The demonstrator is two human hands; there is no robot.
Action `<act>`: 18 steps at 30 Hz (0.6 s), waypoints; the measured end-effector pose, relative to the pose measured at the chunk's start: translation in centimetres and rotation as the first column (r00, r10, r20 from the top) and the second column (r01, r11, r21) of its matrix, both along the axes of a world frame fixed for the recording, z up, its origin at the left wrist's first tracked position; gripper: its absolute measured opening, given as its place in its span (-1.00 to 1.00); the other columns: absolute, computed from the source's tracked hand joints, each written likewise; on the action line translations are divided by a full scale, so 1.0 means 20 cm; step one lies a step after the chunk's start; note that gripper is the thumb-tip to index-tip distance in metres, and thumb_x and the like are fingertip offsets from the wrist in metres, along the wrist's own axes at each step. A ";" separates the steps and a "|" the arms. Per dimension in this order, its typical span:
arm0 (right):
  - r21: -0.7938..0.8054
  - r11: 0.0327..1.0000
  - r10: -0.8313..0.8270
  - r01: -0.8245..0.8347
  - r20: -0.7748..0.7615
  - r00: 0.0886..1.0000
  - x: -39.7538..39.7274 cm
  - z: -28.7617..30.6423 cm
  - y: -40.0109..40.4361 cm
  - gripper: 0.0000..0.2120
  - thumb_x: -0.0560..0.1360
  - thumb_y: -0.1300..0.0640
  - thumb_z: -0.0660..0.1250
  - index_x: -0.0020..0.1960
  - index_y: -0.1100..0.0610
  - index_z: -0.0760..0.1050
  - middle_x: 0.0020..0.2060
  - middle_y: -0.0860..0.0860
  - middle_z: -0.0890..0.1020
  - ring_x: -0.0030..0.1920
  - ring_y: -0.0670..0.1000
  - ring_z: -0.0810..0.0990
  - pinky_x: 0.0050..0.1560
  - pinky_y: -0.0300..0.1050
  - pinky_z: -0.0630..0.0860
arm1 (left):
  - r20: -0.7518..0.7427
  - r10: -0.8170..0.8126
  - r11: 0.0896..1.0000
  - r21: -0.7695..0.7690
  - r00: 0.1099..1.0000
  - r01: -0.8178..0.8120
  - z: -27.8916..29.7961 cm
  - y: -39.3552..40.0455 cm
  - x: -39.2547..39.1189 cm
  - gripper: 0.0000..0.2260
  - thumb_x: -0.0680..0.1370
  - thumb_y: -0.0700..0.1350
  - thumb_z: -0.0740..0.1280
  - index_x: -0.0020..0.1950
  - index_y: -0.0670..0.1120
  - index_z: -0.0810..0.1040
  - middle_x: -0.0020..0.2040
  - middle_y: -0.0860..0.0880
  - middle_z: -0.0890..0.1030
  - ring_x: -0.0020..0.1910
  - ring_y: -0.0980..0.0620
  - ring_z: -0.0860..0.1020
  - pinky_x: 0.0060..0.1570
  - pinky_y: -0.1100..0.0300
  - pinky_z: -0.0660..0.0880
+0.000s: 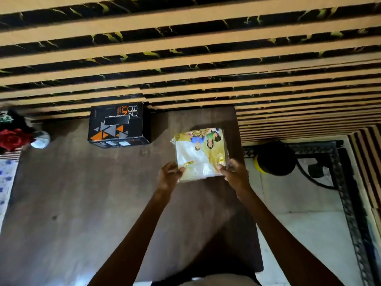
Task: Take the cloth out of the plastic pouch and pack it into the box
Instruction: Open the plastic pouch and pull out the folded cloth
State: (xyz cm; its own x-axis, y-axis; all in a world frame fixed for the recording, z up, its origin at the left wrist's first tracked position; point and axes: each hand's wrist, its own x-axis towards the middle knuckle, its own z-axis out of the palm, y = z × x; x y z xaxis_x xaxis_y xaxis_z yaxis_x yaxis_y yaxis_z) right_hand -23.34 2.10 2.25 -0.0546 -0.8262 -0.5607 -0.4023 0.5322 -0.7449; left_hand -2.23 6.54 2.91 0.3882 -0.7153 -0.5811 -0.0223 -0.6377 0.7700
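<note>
Both hands are clamped on the near edge of the plastic pouch [199,153], right of centre in the frame: the left hand [170,176] pinches its lower-left corner, the right hand [235,174] its lower-right. The cloth, white through the film, is still sealed inside. The film looks thin, glossy and crinkly, so a hard pull could tear it unevenly or let the slick packet slip from the fingers. The folded cloth may catch at the mouth and come out unfolded. The box [118,125], stiff black printed cardboard with orange triangles, sits closed near the back of the matte brown desk [82,203], well apart from the pouch
</note>
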 end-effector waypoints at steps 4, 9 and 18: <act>0.028 1.000 -0.010 0.012 -0.047 0.999 -0.02 -0.03 0.33 -0.63 0.40 0.02 0.48 0.14 0.18 0.59 0.01 0.10 0.70 0.01 0.10 0.67 0.04 0.17 0.62 | -0.004 -0.015 0.999 0.047 1.000 0.016 -0.03 0.34 0.01 -0.86 0.45 -0.22 0.48 -0.04 -0.16 0.59 -0.21 -0.01 0.63 -0.30 0.10 0.56 -0.36 0.29 0.49; 0.082 0.997 0.008 0.001 -0.100 0.995 -0.03 -0.12 0.58 -0.38 0.24 -0.23 0.44 0.15 0.14 0.59 -0.01 0.10 0.71 -0.01 0.13 0.68 0.06 0.21 0.61 | -0.067 -0.067 0.989 0.124 0.996 0.075 -0.09 0.62 0.06 -0.81 0.42 -0.21 0.51 -0.01 -0.14 0.60 -0.13 -0.04 0.67 -0.26 0.11 0.61 -0.38 0.32 0.51; -0.344 0.897 -0.002 -0.279 -0.633 0.774 0.05 0.02 0.71 -0.59 0.46 -0.03 0.35 0.24 0.13 0.53 0.21 0.16 0.57 0.24 0.28 0.49 0.21 0.17 0.51 | 0.494 -0.340 0.900 -0.075 0.800 0.430 0.00 0.62 0.09 -0.48 0.46 -0.12 0.45 0.36 -0.17 0.38 0.29 -0.16 0.41 0.24 -0.10 0.39 0.16 0.03 0.41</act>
